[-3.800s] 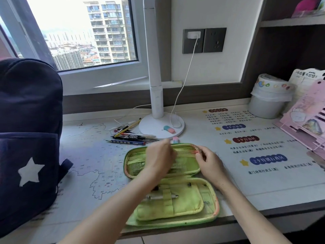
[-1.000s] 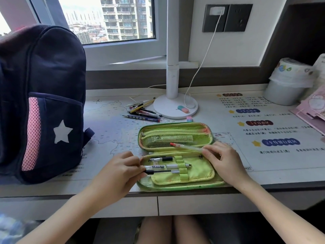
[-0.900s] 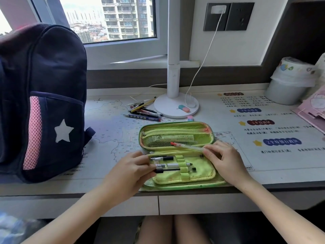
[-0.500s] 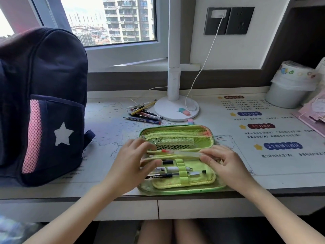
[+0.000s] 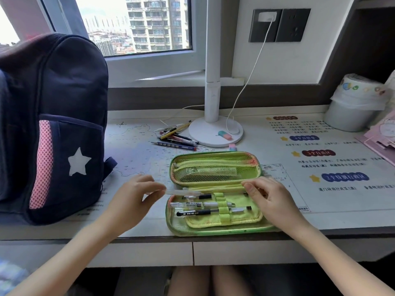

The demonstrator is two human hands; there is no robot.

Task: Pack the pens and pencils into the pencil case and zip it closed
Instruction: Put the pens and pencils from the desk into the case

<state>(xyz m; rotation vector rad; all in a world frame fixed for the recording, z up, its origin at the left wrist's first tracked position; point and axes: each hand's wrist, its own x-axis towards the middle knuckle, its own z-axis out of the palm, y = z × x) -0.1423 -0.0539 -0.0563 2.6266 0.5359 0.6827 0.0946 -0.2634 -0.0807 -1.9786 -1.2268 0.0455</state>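
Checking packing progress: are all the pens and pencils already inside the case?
No, a pile of pens and pencils lies on the desk beside the lamp base.

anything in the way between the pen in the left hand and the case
Nothing visible does. The left hand pinches the pen right at the open case's left edge, along the fold. Three pens already fill the loops just beside it; the right hand rests on the case's right side, clear of the pen.
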